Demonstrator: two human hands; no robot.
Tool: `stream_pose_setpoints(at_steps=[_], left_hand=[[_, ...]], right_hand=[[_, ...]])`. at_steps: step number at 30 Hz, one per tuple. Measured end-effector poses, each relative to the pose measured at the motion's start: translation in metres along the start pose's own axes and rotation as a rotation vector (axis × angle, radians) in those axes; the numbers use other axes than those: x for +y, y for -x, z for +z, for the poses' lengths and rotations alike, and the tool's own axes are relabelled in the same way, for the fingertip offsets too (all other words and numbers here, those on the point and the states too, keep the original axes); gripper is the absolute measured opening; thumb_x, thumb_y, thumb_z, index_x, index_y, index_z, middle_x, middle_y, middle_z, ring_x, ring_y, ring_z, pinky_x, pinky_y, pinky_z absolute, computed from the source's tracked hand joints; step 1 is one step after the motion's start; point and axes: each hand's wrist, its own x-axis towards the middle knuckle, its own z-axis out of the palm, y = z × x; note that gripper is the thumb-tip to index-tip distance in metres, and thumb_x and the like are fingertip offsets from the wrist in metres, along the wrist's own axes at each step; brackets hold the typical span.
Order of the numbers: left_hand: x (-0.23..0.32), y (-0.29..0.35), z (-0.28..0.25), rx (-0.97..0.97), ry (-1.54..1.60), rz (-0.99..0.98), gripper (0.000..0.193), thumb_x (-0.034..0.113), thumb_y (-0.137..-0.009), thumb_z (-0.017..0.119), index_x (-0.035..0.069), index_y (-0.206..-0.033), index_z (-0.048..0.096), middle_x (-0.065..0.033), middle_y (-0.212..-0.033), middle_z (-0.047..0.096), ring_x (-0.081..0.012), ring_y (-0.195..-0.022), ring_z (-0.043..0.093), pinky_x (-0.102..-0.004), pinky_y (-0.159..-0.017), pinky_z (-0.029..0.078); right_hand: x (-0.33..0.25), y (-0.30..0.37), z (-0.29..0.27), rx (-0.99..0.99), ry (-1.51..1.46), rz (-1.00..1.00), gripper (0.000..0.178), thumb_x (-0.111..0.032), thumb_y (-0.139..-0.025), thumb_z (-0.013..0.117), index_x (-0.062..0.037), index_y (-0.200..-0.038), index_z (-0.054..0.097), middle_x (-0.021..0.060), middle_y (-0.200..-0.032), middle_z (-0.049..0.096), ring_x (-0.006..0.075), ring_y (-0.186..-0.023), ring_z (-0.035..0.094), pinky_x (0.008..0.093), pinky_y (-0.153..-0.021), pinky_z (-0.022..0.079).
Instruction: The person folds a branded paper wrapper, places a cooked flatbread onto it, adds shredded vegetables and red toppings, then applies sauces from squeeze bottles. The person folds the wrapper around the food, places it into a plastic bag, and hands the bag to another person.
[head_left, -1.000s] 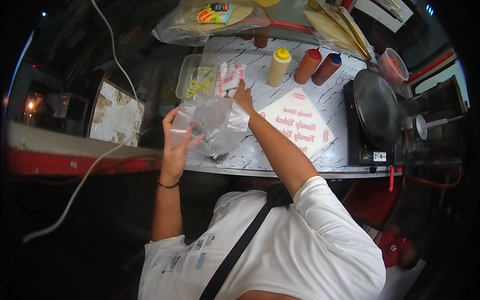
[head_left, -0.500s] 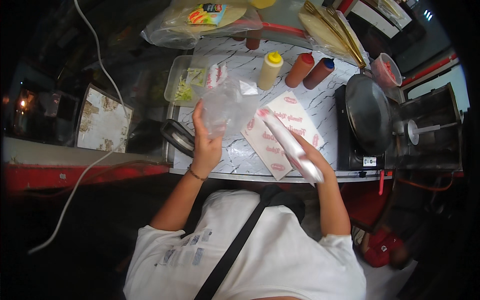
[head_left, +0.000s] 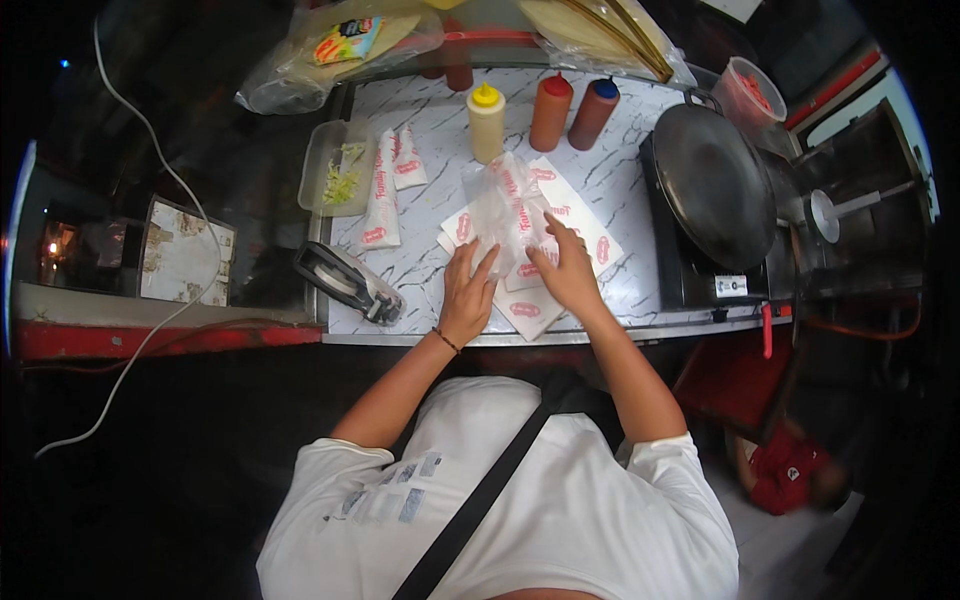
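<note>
On a stack of white paper sheets with red print (head_left: 590, 225) lies a crumpled clear plastic bag (head_left: 484, 195). A white paper-wrapped roll (head_left: 522, 195) shows through the film, though its lower end is hard to make out. My left hand (head_left: 468, 300) touches the bag's near left edge, fingers stretched forward. At the near right side, my right hand (head_left: 566, 268) has its fingers spread, tips on the bag. Two more wrapped rolls (head_left: 382, 190) lie to the left, beside a clear tub (head_left: 318, 170) of shredded greens. A dark hand-held device (head_left: 350, 285), perhaps a sealer, sits nearest my left hand.
Yellow-capped (head_left: 487, 125), red-capped (head_left: 551, 112) and blue-capped (head_left: 595, 115) sauce bottles stand at the back. A black pan (head_left: 715, 185) rests on a burner at right. Flatbreads in plastic (head_left: 590, 35) lie behind. A person in red (head_left: 790, 470) is low at the right.
The bag has come down from the air onto the paper stack. The roll my right hand held is now within or under the bag, and that hand has let go. The view has shifted right.
</note>
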Motion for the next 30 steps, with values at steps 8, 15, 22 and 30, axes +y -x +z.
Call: stream_pose_setpoints(at_steps=[8,15,22,30], left_hand=[[-0.024,0.003,0.011,0.088,0.095,-0.025,0.043,0.016,-0.079,0.073,0.003,-0.117,0.059,-0.0215,-0.124,0.054,-0.0424,-0.117,0.050,-0.0507,-0.100,0.036],[-0.023,0.000,0.007,0.088,0.147,0.052,0.041,0.027,-0.083,0.074,-0.002,-0.108,0.059,-0.0159,-0.105,0.059,-0.0348,-0.104,0.053,-0.0483,-0.096,0.039],[-0.055,0.013,0.005,0.125,0.276,-0.030,0.027,0.019,-0.094,0.066,-0.002,-0.110,0.065,-0.0171,-0.119,0.062,-0.0327,-0.112,0.057,-0.0461,-0.103,0.041],[-0.045,0.006,0.008,0.072,0.070,0.029,0.037,0.021,-0.083,0.073,0.004,-0.113,0.057,-0.0156,-0.110,0.058,-0.0312,-0.102,0.054,-0.0431,-0.086,0.038]], right_hand=[[-0.074,-0.037,0.076,-0.100,-0.139,-0.469,0.047,-0.020,-0.085,0.066,-0.0021,-0.128,0.057,0.0227,-0.113,0.061,0.0430,-0.108,0.058,0.0467,-0.095,0.046],[-0.140,-0.134,0.223,-0.248,0.051,0.058,0.097,-0.025,-0.080,0.074,-0.0023,-0.156,0.018,0.0309,-0.141,0.036,0.0505,-0.125,0.049,0.0471,-0.097,0.052],[-0.127,-0.129,0.174,-0.477,-0.504,0.190,0.104,-0.023,-0.073,0.075,0.0026,-0.155,0.018,0.0296,-0.133,0.051,0.0360,-0.117,0.059,0.0391,-0.093,0.052],[-0.041,0.009,-0.028,-0.725,-0.639,0.151,0.097,-0.019,-0.077,0.073,-0.0018,-0.158,0.022,0.0177,-0.155,0.037,0.0250,-0.141,0.036,0.0332,-0.117,0.025]])
